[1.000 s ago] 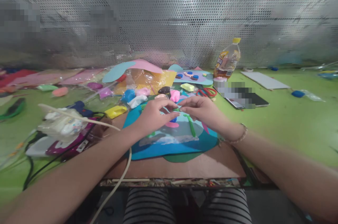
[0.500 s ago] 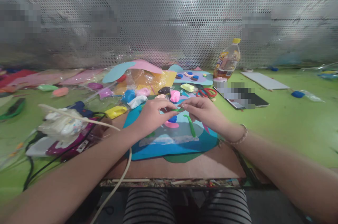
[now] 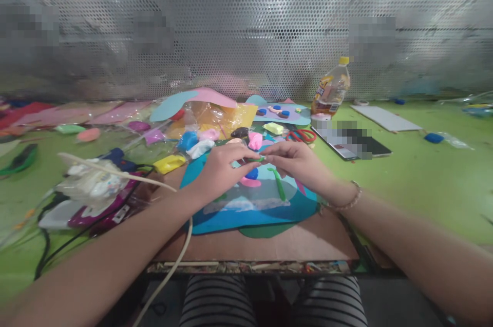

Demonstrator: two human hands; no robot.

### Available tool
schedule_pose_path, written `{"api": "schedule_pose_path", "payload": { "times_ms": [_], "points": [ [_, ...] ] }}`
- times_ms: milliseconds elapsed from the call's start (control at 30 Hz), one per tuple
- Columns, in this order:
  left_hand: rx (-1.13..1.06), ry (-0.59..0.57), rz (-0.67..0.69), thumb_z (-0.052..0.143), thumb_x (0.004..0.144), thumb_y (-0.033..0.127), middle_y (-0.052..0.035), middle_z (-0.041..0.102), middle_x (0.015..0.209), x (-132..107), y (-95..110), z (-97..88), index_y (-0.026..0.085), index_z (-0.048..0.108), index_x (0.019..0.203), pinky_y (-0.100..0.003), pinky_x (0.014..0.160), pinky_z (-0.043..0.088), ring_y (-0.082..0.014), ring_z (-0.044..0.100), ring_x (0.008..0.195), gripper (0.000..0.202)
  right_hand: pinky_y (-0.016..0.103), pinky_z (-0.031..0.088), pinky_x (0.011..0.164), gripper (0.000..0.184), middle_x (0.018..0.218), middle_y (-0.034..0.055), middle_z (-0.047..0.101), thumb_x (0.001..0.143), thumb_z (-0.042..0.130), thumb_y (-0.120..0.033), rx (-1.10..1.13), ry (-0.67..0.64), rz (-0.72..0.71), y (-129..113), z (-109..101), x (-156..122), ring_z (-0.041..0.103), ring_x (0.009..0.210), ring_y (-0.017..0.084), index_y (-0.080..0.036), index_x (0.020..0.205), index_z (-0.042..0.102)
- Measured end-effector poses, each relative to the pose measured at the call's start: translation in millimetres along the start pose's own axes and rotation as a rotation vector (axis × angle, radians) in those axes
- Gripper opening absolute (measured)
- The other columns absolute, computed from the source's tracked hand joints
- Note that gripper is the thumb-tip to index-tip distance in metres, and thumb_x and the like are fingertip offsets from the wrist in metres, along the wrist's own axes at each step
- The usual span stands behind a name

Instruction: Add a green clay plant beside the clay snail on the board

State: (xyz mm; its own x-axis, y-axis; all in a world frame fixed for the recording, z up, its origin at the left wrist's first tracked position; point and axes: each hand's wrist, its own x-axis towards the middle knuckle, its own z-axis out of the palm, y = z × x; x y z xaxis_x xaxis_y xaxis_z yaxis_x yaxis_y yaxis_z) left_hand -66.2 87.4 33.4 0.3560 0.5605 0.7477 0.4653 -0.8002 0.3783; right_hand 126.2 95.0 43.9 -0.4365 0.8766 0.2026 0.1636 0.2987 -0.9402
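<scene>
My left hand (image 3: pixel 223 165) and my right hand (image 3: pixel 295 158) meet fingertip to fingertip above a blue foam craft sheet (image 3: pixel 246 204). Both pinch a small green clay piece (image 3: pixel 259 159) between them. Below the hands, on the sheet, lie a green clay strip (image 3: pixel 278 183), a pink clay oval (image 3: pixel 250 181) and a small blue clay bit (image 3: pixel 252 173). The sheet rests on a brown board (image 3: pixel 265 242) at the table's front edge.
Lumps of clay in blue (image 3: pixel 188 139), white (image 3: pixel 200 148), yellow (image 3: pixel 168 163) and pink (image 3: pixel 254 139) lie behind the sheet. Red scissors (image 3: pixel 301 135), a phone (image 3: pixel 354 145) and a bottle (image 3: pixel 332 88) stand to the right. A plastic bag (image 3: pixel 90 183) and cables lie left.
The hands stay together over the sheet, with only small finger shifts on the green clay piece; they sit slightly higher than one second ago.
</scene>
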Motion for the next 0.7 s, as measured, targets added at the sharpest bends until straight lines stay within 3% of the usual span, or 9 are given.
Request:
{"api": "schedule_pose_path", "payload": {
  "times_ms": [100,233,433,567,700],
  "points": [
    [-0.002,0.015,0.004,0.068,0.075,0.017,0.0000,0.069,0.072,0.6,1.8,-0.8,0.019,0.068,0.078,-0.023,0.065,0.050,-0.0109,0.061,0.065,0.003,0.020,0.033,0.042,0.018,0.065,-0.0011,0.062,0.079,0.060,-0.030,0.047,-0.023,0.000,0.8,-0.5,-0.4,0.045,0.043,0.004,-0.014,0.087,0.065],
    [-0.015,-0.010,-0.110,0.066,0.077,0.018,0.0000,0.070,0.074,1.4,4.4,-3.3,0.019,0.069,0.080,-0.021,0.061,0.049,-0.0110,0.063,0.066,0.004,0.020,0.025,0.036,0.029,0.068,0.0022,0.064,0.085,0.050,-0.038,0.104,-0.016,0.056,0.8,-0.2,-1.2,0.043,0.040,0.004,-0.014,0.086,0.065],
    [0.017,-0.056,-0.218,0.061,0.082,0.023,0.0002,0.070,0.077,1.0,5.8,-6.9,0.020,0.070,0.081,-0.021,0.059,0.048,-0.0115,0.063,0.067,0.010,0.021,0.036,0.043,0.019,0.078,0.0026,0.066,0.077,0.061,-0.029,0.062,-0.011,0.008,1.0,0.4,-0.9,0.045,0.045,0.004,-0.015,0.090,0.064],
    [0.039,-0.084,-0.227,0.058,0.084,0.026,0.0009,0.069,0.068,-0.7,4.5,-7.2,0.019,0.069,0.077,-0.020,0.055,0.047,-0.0112,0.062,0.061,0.015,0.021,0.036,0.043,0.018,0.065,-0.0006,0.061,0.076,0.062,-0.028,0.012,0.015,0.010,0.7,1.1,-0.5,0.044,0.045,0.005,-0.015,0.088,0.065],
    [-0.076,-0.103,-0.315,0.047,0.090,0.031,-0.0023,0.068,0.065,-0.8,4.6,-7.0,0.015,0.068,0.072,-0.020,0.053,0.049,-0.0122,0.064,0.060,0.032,0.021,0.034,0.041,0.015,0.072,0.0016,0.064,0.079,0.058,-0.028,0.021,0.016,-0.002,0.9,0.7,-0.2,0.042,0.043,0.004,-0.015,0.083,0.064]
  ]
}}
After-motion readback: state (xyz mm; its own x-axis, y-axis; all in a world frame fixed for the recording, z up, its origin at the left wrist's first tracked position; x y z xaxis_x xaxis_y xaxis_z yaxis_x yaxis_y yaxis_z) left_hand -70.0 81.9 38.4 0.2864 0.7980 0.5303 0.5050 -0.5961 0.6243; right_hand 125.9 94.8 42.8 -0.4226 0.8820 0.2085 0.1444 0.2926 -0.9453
